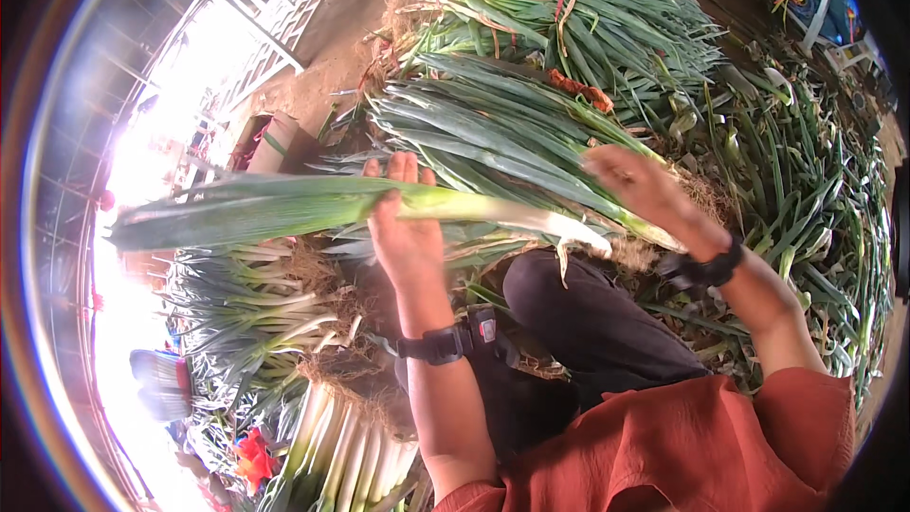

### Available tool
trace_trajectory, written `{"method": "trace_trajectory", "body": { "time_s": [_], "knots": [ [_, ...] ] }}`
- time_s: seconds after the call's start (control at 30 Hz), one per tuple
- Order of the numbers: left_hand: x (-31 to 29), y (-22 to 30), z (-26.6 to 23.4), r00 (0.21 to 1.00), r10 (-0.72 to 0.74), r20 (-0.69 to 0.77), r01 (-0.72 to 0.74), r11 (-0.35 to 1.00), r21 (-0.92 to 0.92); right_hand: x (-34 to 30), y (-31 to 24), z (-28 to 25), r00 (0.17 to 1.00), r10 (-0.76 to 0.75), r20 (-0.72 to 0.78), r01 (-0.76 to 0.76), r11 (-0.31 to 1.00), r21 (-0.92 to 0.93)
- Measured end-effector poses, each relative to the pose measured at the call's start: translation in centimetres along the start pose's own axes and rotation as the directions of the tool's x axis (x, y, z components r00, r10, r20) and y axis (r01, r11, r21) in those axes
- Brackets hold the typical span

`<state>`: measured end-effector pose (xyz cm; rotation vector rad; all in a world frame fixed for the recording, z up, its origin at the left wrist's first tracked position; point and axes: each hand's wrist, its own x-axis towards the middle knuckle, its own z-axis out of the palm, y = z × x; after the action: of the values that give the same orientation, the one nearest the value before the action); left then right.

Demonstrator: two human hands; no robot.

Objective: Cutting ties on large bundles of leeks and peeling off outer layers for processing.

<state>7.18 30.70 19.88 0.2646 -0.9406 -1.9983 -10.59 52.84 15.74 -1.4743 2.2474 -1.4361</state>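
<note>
My left hand (408,237) holds a single leek (455,205) near its middle, thumb across the front and fingers behind. Its broad green leaves fan out to the left, and the pale root end with a loose hanging strip points right. My right hand (649,194), slightly blurred, hovers past that root end with fingers stretched and apart, nothing seen in it. Behind both hands lies a heap of leeks (493,118), roots toward the right.
Tied leek bundles (588,9) lie at the far side. Leeks with white stems (346,450) and rooted leeks (256,308) are stacked at left. Loose leaves and trimmings (806,171) cover the right. A cardboard box (270,142) and a metal railing (256,0) stand at far left.
</note>
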Motion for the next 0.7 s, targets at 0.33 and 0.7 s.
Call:
{"method": "trace_trajectory", "body": {
  "time_s": [0.33, 0.7],
  "knots": [
    [-0.5, -1.4, 0.6, 0.994, -0.037, 0.101, 0.023, 0.991, 0.133, 6.4, -8.4, 10.8, 0.975, 0.1, 0.198, -0.194, 0.816, 0.545],
    [-0.3, -4.5, 0.6, 0.995, -0.013, -0.1, 0.038, 0.967, 0.251, 3.3, -7.9, 9.4, 0.991, 0.09, -0.104, -0.052, 0.945, 0.322]
  ]
}}
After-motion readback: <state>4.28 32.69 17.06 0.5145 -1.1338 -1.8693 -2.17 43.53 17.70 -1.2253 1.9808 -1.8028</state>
